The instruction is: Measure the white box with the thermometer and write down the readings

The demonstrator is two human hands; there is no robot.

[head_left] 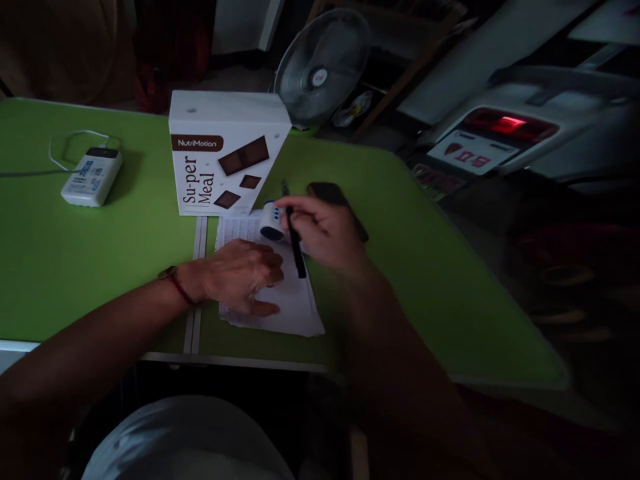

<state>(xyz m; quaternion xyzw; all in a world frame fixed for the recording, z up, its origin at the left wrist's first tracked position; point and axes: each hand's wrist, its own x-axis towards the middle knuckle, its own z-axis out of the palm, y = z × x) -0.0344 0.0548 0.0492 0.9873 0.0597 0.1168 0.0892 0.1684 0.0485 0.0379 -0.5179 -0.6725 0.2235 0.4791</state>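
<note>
A white NutriMotion Su-per Meal box (pixel 225 157) stands upright on a green table (pixel 430 287), its printed front facing the person. A stack of paper sheets (pixel 287 317) lies on the table just on the near side of the box; rows of small print, too small to read, show on the part closest to it. The left hand (pixel 245 277) is palm down on these sheets, in front of the box, with bent fingers and the thumb spread apart, gripping nothing that shows. A dark red band (pixel 181 287) circles its wrist.

The right hand (pixel 323 233), to the right of the box's lower edge, has its fingers closed on a black pen (pixel 297 253). The pen slants over the sheets, in front and to the right of the box; whether it touches the paper cannot be told. A small white device (pixel 270 217) with blue markings sits just beside the box's lower right corner, next to the right hand. A dark phone (pixel 330 193) lies farther right of the box, partly behind that hand.

Well to the left of the box is a white power bank (pixel 95 180) with a cable plugged in. A fan (pixel 320 77) stands behind the box, to its right.
</note>
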